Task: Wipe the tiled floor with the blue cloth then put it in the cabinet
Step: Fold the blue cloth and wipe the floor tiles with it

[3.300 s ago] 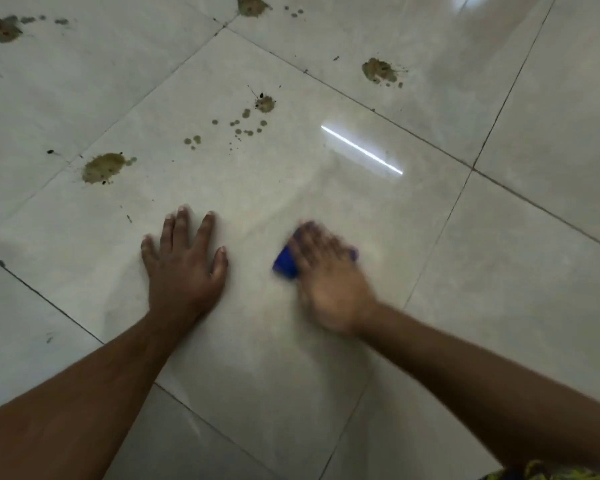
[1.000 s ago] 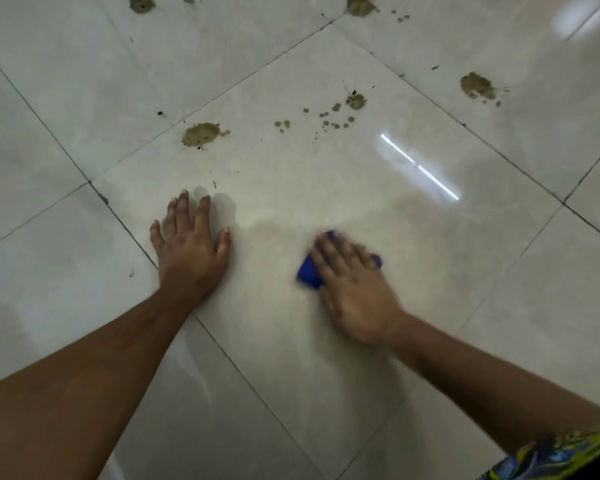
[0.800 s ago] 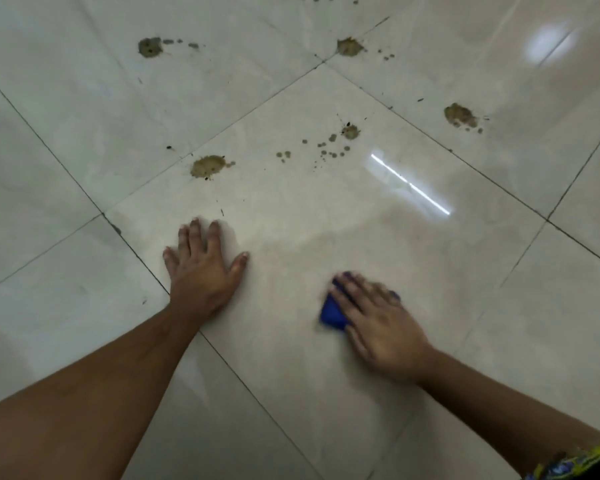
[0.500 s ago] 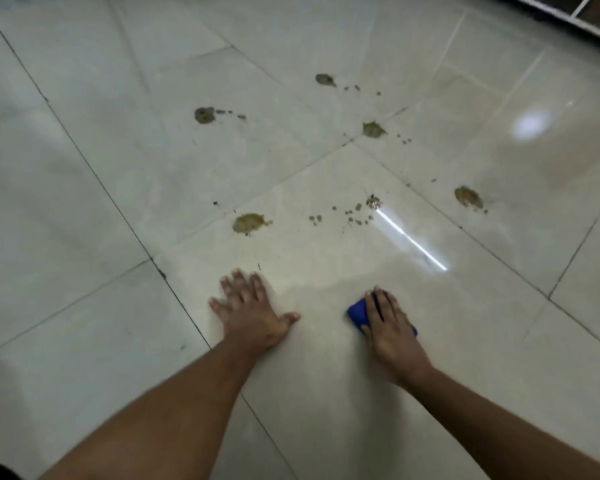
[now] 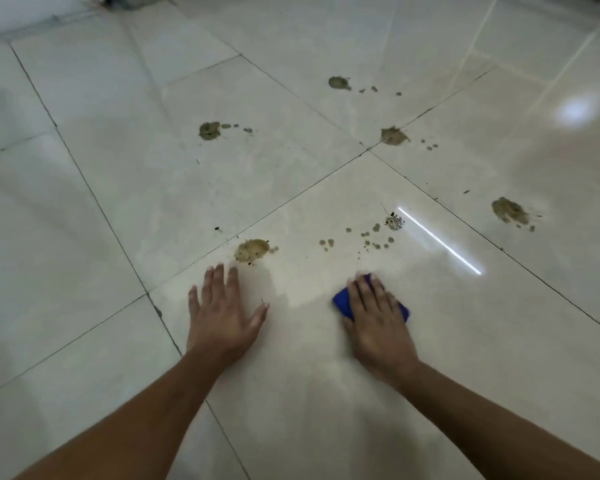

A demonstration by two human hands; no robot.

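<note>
Glossy tiled floor (image 5: 84, 237), right hand (image 5: 378, 323) pressing blue cloth (image 5: 342, 301)

No readable text, label, brand, number or sign anywhere.

We take this for an indoor room, likely in a home: a glossy cream tiled floor (image 5: 125, 209) with dark grout lines, mirroring a ceiling tube light (image 5: 439, 241), and the foot of a pale wall (image 5: 21, 12) at the floor's far left corner.
</note>
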